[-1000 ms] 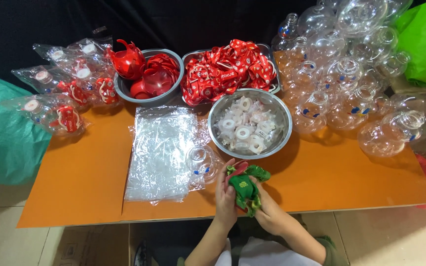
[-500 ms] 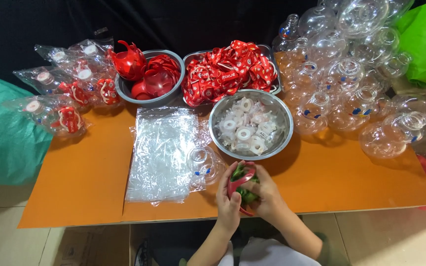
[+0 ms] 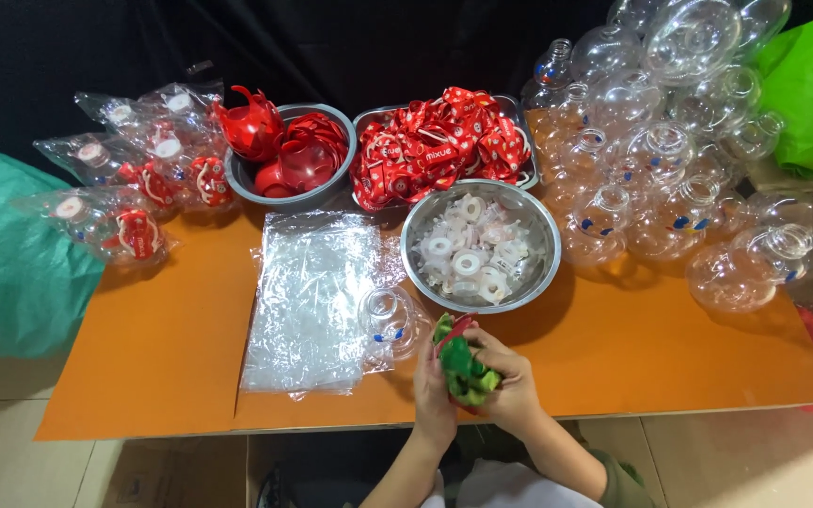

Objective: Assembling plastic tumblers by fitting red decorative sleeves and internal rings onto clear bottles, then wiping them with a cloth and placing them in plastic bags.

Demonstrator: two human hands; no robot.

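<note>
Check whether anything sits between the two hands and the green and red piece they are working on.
Nothing visible does. The left hand and right hand both grip the green and red piece directly, at the near edge of the orange table.

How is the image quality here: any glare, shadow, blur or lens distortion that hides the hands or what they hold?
Head view: even overhead light, sharp overall. Both hands, left hand and right hand, around the green item, read clearly. Glare speckles the clear plastic globes and plastic sheets; the steel bowl casts a soft shadow; the orange table edge bows slightly, wide-angle.
</note>
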